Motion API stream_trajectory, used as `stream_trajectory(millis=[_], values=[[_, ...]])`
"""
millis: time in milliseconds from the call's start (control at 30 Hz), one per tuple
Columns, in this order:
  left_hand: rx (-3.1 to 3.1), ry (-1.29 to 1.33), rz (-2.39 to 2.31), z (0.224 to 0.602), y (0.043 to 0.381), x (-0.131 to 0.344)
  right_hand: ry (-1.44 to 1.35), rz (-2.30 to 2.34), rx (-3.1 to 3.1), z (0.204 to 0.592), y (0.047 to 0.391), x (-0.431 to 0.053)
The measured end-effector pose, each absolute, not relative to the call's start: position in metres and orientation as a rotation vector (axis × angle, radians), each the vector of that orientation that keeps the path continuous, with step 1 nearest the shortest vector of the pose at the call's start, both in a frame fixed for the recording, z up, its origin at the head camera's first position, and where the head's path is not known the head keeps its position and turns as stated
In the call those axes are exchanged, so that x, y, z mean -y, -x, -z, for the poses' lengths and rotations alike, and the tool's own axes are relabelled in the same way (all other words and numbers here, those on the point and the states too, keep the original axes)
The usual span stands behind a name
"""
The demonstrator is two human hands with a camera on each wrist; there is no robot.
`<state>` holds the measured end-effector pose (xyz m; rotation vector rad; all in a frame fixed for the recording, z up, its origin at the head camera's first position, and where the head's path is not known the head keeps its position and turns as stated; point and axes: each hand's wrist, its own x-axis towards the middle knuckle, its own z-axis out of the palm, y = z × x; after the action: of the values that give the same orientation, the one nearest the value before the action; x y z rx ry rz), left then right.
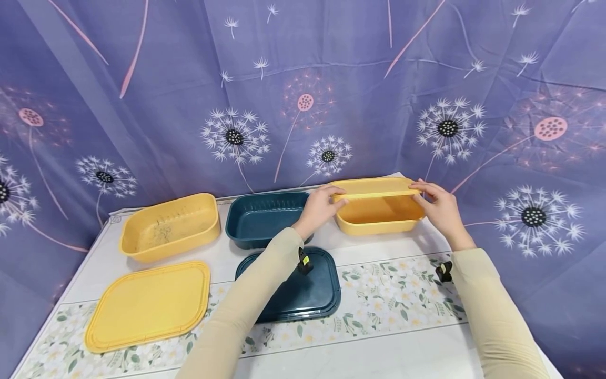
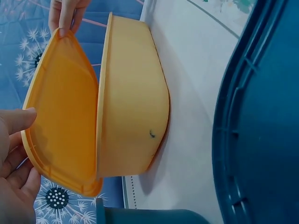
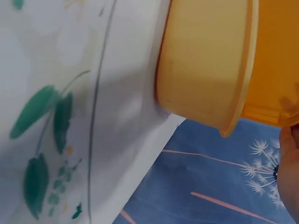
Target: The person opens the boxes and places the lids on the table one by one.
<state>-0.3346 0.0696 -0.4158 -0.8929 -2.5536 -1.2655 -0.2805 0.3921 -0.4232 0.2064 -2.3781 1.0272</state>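
At the back right of the table is a yellow plastic container (image 1: 379, 227). Its yellow lid (image 1: 374, 185) is tilted over it, the near edge raised and the back edge down by the rim. My left hand (image 1: 319, 208) pinches the lid's left end between thumb and fingers. At the other end my right hand (image 1: 437, 208) pinches the lid too. The left wrist view shows the lid's underside (image 2: 65, 107) facing the opening of the container (image 2: 133, 98). In the right wrist view, only part of my right hand (image 3: 288, 172) shows at the lid's edge.
A dark teal container (image 1: 265, 216) stands left of the yellow one, its lid (image 1: 312, 289) lying in front under my left forearm. Farther left are another yellow container (image 1: 170, 231) and a flat yellow lid (image 1: 151, 305). A purple dandelion curtain (image 1: 284, 52) hangs behind the table.
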Motion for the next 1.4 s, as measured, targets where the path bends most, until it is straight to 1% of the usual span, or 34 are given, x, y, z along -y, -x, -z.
stream_trajectory(millis=[300, 967, 1400], values=[[2.522, 0.903, 1.337, 0.408, 0.333, -0.068, -0.169, -1.050, 2.299, 0.415, 0.279, -0.386], [2.501, 0.920, 1.304, 0.402, 0.327, -0.071, -0.173, -1.049, 2.192, 0.414, 0.276, -0.384], [2.425, 0.999, 1.274, 0.384, 0.322, -0.069, -0.158, -1.000, 2.170, 0.397, 0.266, -0.384]])
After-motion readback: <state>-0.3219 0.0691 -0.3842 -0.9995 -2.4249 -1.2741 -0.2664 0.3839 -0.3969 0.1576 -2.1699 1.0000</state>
